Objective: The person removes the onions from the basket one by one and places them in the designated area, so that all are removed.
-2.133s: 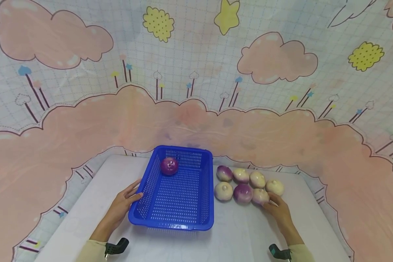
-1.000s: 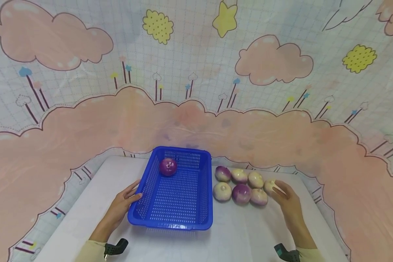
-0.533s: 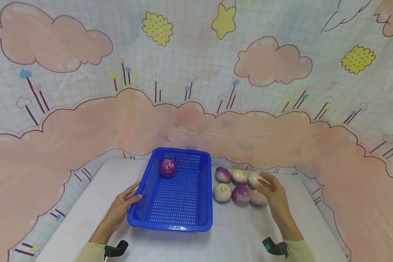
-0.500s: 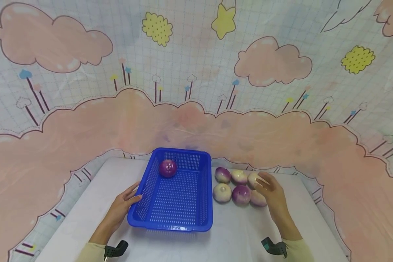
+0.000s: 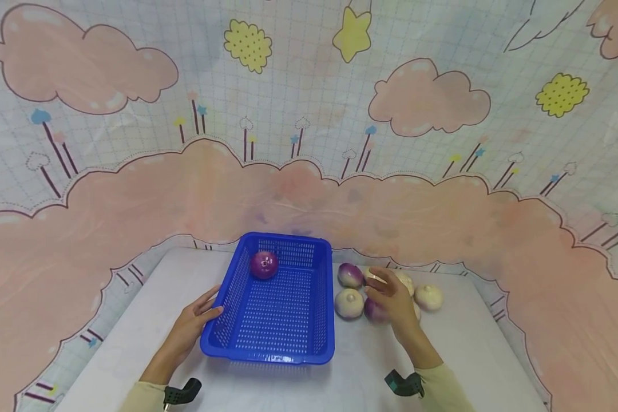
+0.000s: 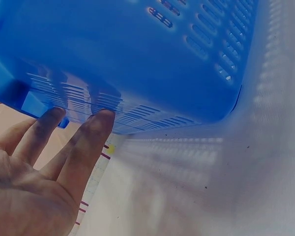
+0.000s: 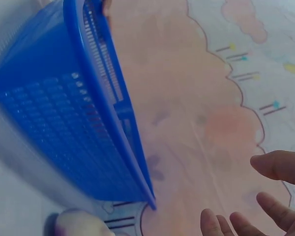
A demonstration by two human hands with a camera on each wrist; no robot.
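Note:
A blue perforated plastic basket (image 5: 273, 359) stands on the table with one purple onion (image 5: 264, 265) in its far left corner. My left hand (image 5: 185, 329) rests at the basket's left side, thumb tip over the rim. In the left wrist view, its straight fingers (image 6: 83, 152) touch the outer wall. To the right of the basket lie several purple and cream onions (image 5: 349, 303) in two rows. My right hand (image 5: 396, 297) is over the middle of these rows with spread, loosely bent fingers and nothing in its grasp, partly hiding several onions.
A white table (image 5: 340, 383) carries everything. Behind it hangs a printed cloth (image 5: 298, 194) with clouds and stars. At the right end of the rows sits a cream onion (image 5: 429, 297). Dark wrist devices (image 5: 182, 392) show at both sleeves.
My right hand has gone from the right end of the onion rows leftward to their middle, uncovering the end onion. The left hand and the basket stay put.

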